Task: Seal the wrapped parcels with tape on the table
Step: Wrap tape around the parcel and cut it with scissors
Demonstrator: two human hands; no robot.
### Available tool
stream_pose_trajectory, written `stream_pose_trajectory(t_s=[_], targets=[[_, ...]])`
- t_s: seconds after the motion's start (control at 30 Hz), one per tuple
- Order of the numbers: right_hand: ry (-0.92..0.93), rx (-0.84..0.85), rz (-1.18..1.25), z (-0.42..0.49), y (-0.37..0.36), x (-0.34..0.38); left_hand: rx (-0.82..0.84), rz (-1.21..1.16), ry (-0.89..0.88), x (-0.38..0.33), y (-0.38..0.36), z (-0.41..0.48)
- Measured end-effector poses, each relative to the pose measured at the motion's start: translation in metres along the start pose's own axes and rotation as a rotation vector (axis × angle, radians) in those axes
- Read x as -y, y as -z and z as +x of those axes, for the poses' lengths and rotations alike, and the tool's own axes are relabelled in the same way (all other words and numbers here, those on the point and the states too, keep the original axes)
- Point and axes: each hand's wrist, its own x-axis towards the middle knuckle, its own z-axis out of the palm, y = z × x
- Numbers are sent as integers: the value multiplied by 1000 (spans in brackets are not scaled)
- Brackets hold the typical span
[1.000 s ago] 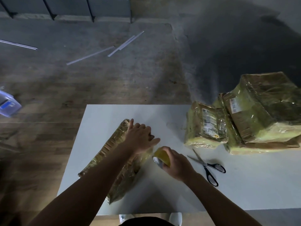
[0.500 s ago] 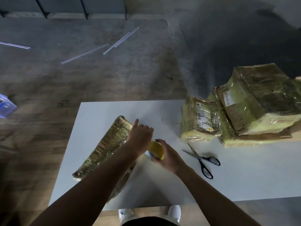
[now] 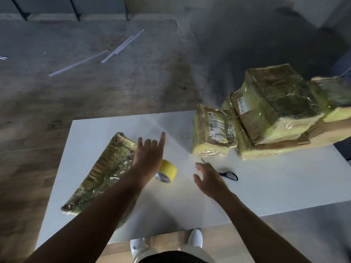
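Over the bench [image 3: 266, 186], left hand [image 3: 149, 154] and right hand [image 3: 208, 177] hover spread, empty; the tape roll [image 3: 168, 171] (on edge) might roll off.

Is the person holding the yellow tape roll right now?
No, the yellow tape roll lies on the table while the left hand and right hand are both open, fingers spread.

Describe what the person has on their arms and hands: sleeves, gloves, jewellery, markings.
The left hand and right hand are bare: no gloves, rings or markings show. The left forearm and right forearm are bare too, with no sleeve, watch or band in view up to the frame edge.
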Motion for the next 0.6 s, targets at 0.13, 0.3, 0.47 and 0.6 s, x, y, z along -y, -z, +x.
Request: stream_pose_trajectory(t_s=[0.13,0.3,0.47,0.6], targets=[[-98,-44,-68,-2,3,-19,40,-58,-125,-13,-2,1],[-257,21,-342,-3,7,-42,-268,-327,-177,-39,-12,-13],[-359,64,-445,-8,2,-60,-210,-548,-118,-60,-17,-25],[-292,96,-492,-11,-7,-66,-49,-681,-71,-87,-19,-27]])
